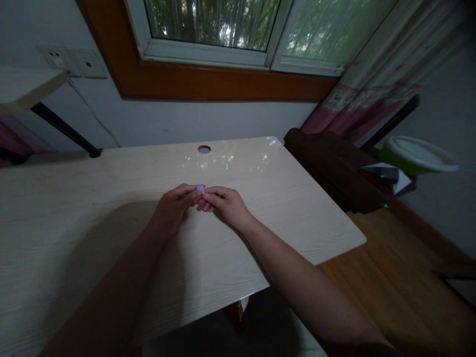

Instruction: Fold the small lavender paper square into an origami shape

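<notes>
Between the fingertips of both hands is a small pale purple piece (201, 190), mostly covered by fingers, so its kind cannot be made out. My left hand (178, 201) pinches it from the left with thumb and forefinger. From the right, my right hand (225, 201) closes thumb and fingers on it, its fingertips meeting those of the left. Both hands are just above the light wood-grain table (148, 168), around its middle.
A round cable hole (204, 148) lies near the table's back edge, below a window (211, 29). A shelf on black legs (67, 129) stands at left. Beyond the right edge are dark brown furniture (323, 158) and a green-and-white basin (416, 154).
</notes>
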`<action>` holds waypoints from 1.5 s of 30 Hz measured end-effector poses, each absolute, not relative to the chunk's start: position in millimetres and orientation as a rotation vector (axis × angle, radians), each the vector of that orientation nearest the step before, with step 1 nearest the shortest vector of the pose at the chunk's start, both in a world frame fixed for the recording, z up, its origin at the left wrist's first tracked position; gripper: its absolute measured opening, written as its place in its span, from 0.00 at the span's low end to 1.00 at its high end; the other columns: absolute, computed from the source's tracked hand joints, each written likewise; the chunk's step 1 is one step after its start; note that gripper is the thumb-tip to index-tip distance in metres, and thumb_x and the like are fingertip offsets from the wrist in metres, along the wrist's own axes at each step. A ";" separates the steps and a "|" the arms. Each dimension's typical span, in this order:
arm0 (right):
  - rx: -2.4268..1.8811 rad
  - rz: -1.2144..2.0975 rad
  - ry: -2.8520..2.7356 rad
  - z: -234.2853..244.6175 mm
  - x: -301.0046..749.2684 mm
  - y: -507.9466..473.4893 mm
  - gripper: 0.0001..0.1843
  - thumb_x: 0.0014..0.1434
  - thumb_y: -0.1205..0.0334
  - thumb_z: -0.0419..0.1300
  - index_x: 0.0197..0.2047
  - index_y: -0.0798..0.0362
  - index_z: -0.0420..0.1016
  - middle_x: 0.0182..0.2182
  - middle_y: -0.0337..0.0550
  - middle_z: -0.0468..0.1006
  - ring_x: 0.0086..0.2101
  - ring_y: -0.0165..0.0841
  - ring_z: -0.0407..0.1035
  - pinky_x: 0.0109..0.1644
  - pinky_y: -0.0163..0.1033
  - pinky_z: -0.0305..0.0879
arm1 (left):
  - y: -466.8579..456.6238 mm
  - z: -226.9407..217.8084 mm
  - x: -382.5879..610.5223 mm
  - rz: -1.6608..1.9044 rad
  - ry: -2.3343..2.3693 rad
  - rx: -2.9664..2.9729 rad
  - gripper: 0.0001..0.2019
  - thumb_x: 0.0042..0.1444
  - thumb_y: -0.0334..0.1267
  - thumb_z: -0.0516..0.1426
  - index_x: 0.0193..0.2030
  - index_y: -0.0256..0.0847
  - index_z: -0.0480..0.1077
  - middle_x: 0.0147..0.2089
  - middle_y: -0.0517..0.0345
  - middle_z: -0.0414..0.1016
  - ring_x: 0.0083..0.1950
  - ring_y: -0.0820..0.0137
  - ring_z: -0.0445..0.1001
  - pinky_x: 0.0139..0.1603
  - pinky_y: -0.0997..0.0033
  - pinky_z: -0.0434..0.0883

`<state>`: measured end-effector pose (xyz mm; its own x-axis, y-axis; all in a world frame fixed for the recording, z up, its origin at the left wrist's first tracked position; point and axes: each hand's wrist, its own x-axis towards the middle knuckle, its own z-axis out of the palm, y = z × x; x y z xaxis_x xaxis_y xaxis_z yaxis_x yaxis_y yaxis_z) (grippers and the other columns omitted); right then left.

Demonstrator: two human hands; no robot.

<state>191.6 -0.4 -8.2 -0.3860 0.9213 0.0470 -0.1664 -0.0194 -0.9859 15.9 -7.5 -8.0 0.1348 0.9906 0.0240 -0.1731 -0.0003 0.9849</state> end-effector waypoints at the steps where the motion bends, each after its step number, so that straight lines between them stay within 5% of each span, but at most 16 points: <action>1: -0.856 1.557 -1.366 -7.9 191.5 -0.6 0.12 0.59 0.53 0.65 0.39 0.53 0.81 0.31 0.42 0.82 0.29 0.28 0.73 0.35 0.35 0.68 | -8.0 -7.2 15.9 1.197 0.999 1.175 0.12 0.53 0.42 0.66 0.42 0.40 0.81 0.39 0.52 0.77 0.38 0.68 0.72 0.41 0.67 0.68; 21: -0.892 1.532 -1.325 -2.8 188.1 -5.2 0.15 0.54 0.50 0.68 0.38 0.53 0.83 0.30 0.43 0.82 0.29 0.29 0.72 0.36 0.36 0.69 | -15.9 11.3 16.1 1.236 1.279 1.579 0.09 0.56 0.43 0.62 0.30 0.41 0.79 0.28 0.60 0.71 0.31 0.72 0.69 0.32 0.73 0.65; 28: -0.909 1.463 -1.370 -8.8 189.2 -5.4 0.16 0.56 0.49 0.67 0.39 0.53 0.83 0.26 0.40 0.78 0.26 0.27 0.69 0.33 0.34 0.66 | -17.8 6.3 19.2 1.167 1.297 1.322 0.11 0.52 0.46 0.64 0.31 0.40 0.74 0.21 0.66 0.66 0.18 0.78 0.57 0.18 0.77 0.52; 45: -1.017 1.043 -1.811 -1.3 191.9 -7.3 0.17 0.65 0.49 0.57 0.37 0.50 0.81 0.27 0.39 0.77 0.31 0.31 0.70 0.39 0.36 0.64 | -16.4 -2.9 16.6 1.196 1.180 1.148 0.09 0.51 0.43 0.65 0.31 0.41 0.74 0.24 0.64 0.68 0.21 0.76 0.62 0.20 0.76 0.55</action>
<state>191.9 -7.3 -1.3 -0.3620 0.9014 0.2377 0.2470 0.3386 -0.9079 16.6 -16.4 -2.9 0.0131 0.9992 -0.0384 -0.0523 0.0390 0.9979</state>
